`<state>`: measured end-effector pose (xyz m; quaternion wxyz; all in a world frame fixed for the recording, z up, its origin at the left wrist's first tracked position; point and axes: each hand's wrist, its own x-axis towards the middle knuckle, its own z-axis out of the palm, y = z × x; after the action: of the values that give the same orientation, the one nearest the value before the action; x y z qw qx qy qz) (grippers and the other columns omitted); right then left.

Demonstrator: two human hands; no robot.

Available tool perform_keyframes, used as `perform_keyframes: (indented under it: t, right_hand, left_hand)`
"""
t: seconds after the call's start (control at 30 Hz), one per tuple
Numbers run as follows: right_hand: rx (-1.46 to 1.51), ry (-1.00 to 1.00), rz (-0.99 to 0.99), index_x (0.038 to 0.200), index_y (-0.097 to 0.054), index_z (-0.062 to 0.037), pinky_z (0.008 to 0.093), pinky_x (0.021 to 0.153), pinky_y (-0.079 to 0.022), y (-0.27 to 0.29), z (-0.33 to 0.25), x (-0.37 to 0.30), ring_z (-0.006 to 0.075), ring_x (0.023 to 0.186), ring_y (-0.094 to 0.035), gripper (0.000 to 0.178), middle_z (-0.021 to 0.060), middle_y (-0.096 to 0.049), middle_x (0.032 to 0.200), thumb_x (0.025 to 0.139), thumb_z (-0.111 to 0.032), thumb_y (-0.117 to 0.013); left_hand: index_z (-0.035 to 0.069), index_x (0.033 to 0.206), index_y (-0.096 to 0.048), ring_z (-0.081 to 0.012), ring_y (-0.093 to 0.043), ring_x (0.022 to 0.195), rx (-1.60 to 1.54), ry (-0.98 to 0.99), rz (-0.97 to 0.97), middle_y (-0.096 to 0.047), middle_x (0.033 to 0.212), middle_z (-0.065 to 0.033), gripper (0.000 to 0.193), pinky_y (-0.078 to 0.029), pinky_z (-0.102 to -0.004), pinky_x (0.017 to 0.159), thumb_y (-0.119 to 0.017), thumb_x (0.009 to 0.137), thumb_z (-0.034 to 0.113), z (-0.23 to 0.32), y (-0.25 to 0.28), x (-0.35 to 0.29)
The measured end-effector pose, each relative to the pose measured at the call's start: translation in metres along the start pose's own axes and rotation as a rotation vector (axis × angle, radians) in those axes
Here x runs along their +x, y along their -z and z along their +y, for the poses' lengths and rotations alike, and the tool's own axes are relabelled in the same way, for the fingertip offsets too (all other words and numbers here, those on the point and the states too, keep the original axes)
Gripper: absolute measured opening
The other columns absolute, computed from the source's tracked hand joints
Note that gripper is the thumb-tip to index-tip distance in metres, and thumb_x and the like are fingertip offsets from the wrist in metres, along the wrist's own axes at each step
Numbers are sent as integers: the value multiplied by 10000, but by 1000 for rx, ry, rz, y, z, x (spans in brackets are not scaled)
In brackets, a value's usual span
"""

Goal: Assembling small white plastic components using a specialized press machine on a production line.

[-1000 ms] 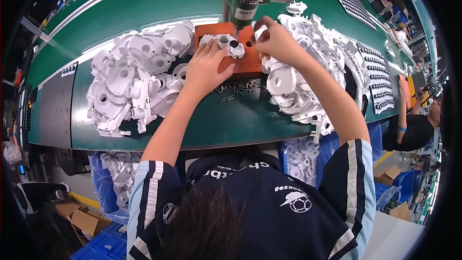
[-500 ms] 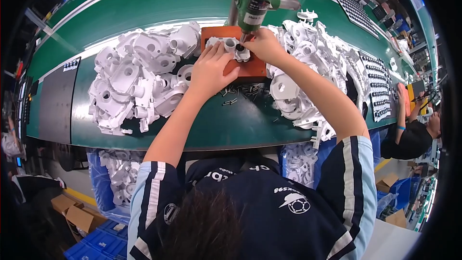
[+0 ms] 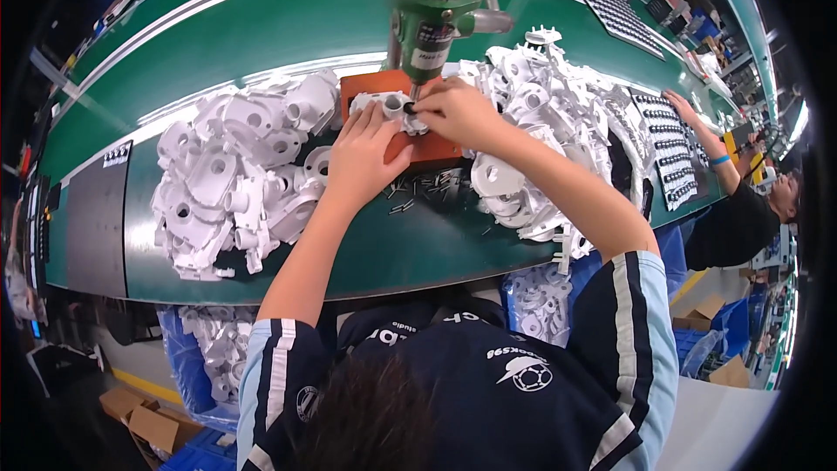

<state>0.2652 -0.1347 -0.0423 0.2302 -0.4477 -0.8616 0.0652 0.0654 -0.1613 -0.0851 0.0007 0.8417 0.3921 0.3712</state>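
Observation:
A white plastic housing (image 3: 394,103) with a round raised cup lies on an orange block (image 3: 433,149), under a green press (image 3: 429,24). My left hand (image 3: 368,155) holds the housing's left part, fingers laid over it and thumb apart at the near side. At the housing's right end, my right hand (image 3: 459,113) is closed in a pinch beside a dark spot, just below the press's rod (image 3: 415,91). Whatever sits between those fingertips is too small to make out. Several small metal pins (image 3: 427,185) are scattered on the bench in front of the block.
Heaps of white plastic housings stand left (image 3: 209,170) and right (image 3: 532,105) of the block. Bins lined in blue (image 3: 187,358) hold more below the bench edge. At right, a co-worker's hand (image 3: 684,109) is by a tray of black-and-white parts (image 3: 667,153). A dark board (image 3: 98,227) lies far left.
The whole view has shifted, so the bench appears lower and further left. Both my hands keep about the same place on the housing. The co-worker's hand has moved to the parts tray's far edge.

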Motion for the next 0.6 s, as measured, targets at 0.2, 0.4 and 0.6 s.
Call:
perform_keyframes:
  t: [0.2, 0.4, 0.6]
  right_hand:
    - [-195, -350, -259, 792, -646, -16, 357, 730, -474, 85, 16, 10, 273, 734, -579, 156, 146, -624, 814, 744, -159, -603]
    - [9, -593, 136, 858, -635, -36, 285, 654, -431, 155, 128, 5, 171, 684, -541, 248, 70, -623, 820, 839, -268, -549]
    - [1000, -315, 625, 1175, -526, -57, 332, 773, -469, 183, 98, 125, 172, 871, -569, 389, 63, -557, 1114, 886, -318, -520]
  left_hand:
    - [46, 997, -605, -358, -507, 1126, 4, 7, -6, -535, 1180, -233, 364, -380, -446, 983, -672, 721, 274, -3, 6, -1]
    - [40, 990, -611, -365, -523, 1091, -5, 9, 2, -542, 1166, -231, 364, -398, -448, 959, -672, 715, 271, 4, 4, 4]
    - [58, 992, -612, -357, -534, 1080, 47, 50, 10, -549, 1139, -242, 361, -405, -438, 949, -667, 710, 277, 1, 6, -5]
